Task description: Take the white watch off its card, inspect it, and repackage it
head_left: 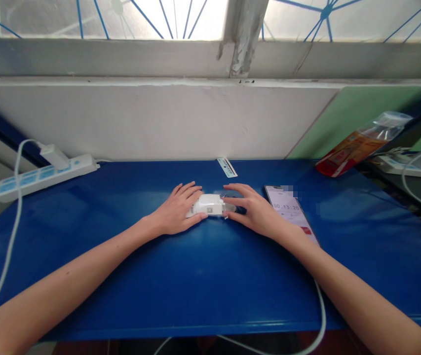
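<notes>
A small white package in clear plastic wrap lies on the blue table, with a printed label patch on its face. Around its left end rests my left hand, the thumb along the near edge and the fingers stretched out behind. Its contents cannot be made out. My right hand is at the clear right end of the wrap, fingers spread and curved, fingertips at or close to the plastic. Something dark shows under the right fingers, partly hidden.
A phone showing a timer lies beside my right wrist. A printed card is near the wall. At left stands a white power strip with a plugged-in charger and cable. A tilted bottle and another power strip are at right.
</notes>
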`<state>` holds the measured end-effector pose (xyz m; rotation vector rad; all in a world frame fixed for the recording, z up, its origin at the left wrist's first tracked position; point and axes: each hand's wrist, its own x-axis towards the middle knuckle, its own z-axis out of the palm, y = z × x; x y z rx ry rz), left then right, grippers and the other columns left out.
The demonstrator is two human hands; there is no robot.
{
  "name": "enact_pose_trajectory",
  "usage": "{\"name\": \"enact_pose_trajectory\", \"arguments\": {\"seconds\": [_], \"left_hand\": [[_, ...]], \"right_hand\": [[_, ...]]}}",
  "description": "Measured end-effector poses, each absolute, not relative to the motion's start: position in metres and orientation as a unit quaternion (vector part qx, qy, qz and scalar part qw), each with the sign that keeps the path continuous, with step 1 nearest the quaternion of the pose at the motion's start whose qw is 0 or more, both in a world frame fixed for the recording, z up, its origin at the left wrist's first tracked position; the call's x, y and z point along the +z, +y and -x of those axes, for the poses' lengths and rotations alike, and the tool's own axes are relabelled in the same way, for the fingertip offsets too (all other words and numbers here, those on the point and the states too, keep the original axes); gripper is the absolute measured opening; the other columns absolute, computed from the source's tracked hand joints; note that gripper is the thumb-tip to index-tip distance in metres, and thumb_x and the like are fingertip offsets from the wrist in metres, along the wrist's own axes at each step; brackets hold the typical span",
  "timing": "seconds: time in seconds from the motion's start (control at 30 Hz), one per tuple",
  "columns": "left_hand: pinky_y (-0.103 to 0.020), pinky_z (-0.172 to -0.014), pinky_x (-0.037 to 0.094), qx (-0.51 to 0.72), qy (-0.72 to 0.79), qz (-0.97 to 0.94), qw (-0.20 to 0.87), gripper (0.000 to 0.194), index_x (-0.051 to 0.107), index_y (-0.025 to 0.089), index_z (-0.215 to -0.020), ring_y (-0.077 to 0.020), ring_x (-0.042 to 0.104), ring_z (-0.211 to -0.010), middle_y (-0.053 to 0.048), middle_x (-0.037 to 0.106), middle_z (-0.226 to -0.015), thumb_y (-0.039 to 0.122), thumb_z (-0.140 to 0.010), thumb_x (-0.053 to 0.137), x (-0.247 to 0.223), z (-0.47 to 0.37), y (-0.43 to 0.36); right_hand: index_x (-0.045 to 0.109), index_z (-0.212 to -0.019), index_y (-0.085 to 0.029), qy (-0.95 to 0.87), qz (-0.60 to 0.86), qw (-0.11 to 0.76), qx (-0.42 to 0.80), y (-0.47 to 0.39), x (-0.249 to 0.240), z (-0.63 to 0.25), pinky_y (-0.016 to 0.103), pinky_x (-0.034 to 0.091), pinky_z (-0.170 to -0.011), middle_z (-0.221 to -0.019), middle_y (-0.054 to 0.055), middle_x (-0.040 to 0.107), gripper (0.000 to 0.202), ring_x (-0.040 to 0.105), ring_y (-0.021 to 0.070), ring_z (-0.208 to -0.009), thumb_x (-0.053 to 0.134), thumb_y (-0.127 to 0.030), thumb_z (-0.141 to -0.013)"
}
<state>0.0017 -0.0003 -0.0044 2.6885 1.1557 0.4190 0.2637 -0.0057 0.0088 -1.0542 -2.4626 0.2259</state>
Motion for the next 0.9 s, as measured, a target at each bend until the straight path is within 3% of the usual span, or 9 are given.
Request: {"name": "enact_pose_trajectory", "arguments": {"seconds": [0.2, 0.37, 0.5, 0.73, 0.9], "left_hand": [[-0.055, -0.116, 0.021, 0.14, 0.371, -0.914, 0.09, 0.057, 0.043, 0.019, -0.139, -0.0307, 0.034, -0.14, -0.016, 0.045, -0.146, 0.054, -0.094, 0.046, -0.005, -0.001, 0.0], [-0.054, -0.115, 0.022, 0.147, 0.379, -0.91, 0.085, 0.057, 0.045, 0.015, -0.136, -0.0314, 0.033, -0.141, -0.018, 0.044, -0.146, 0.053, -0.094, 0.046, -0.005, 0.0, 0.0], [-0.054, -0.116, 0.021, 0.144, 0.382, -0.909, 0.089, 0.057, 0.043, 0.013, -0.138, -0.0312, 0.033, -0.141, -0.019, 0.044, -0.147, 0.049, -0.094, 0.046, -0.005, 0.0, 0.0], [-0.054, -0.116, 0.02, 0.14, 0.371, -0.912, 0.102, 0.058, 0.04, 0.015, -0.141, -0.0303, 0.032, -0.141, -0.017, 0.043, -0.147, 0.052, -0.097, 0.041, -0.004, 0.001, 0.0], [-0.053, -0.117, 0.018, 0.124, 0.364, -0.917, 0.102, 0.058, 0.038, 0.015, -0.143, -0.0295, 0.032, -0.141, -0.017, 0.043, -0.147, 0.052, -0.098, 0.038, -0.004, 0.001, 0.001]], "right_hand": [[0.074, -0.106, -0.023, -0.891, 0.381, 0.228, 0.09, -0.007, 0.007, -0.261, 0.054, 0.045, -0.103, -0.136, 0.013, 0.057, 0.023, 0.052, 0.0326, -0.126, 0.064, -0.029, -0.087], [0.074, -0.106, -0.024, -0.898, 0.387, 0.2, 0.062, -0.002, 0.021, -0.277, 0.054, 0.043, -0.106, -0.141, 0.011, 0.054, 0.022, 0.046, 0.0334, -0.132, 0.063, -0.029, -0.088], [0.074, -0.104, -0.024, -0.898, 0.404, 0.156, 0.078, 0.004, 0.024, -0.291, 0.052, 0.045, -0.104, -0.14, 0.012, 0.055, 0.023, 0.05, 0.0334, -0.129, 0.064, -0.035, -0.087], [0.065, -0.122, -0.025, -0.894, 0.397, 0.178, 0.102, -0.004, 0.02, -0.281, 0.048, 0.044, -0.106, -0.143, 0.011, 0.05, 0.035, 0.047, 0.0307, -0.131, 0.062, -0.034, -0.088], [0.062, -0.128, -0.02, -0.901, 0.391, 0.152, 0.114, -0.006, 0.015, -0.273, 0.049, 0.041, -0.108, -0.145, 0.014, 0.049, 0.039, 0.043, 0.0316, -0.136, 0.055, -0.036, -0.093]]}}
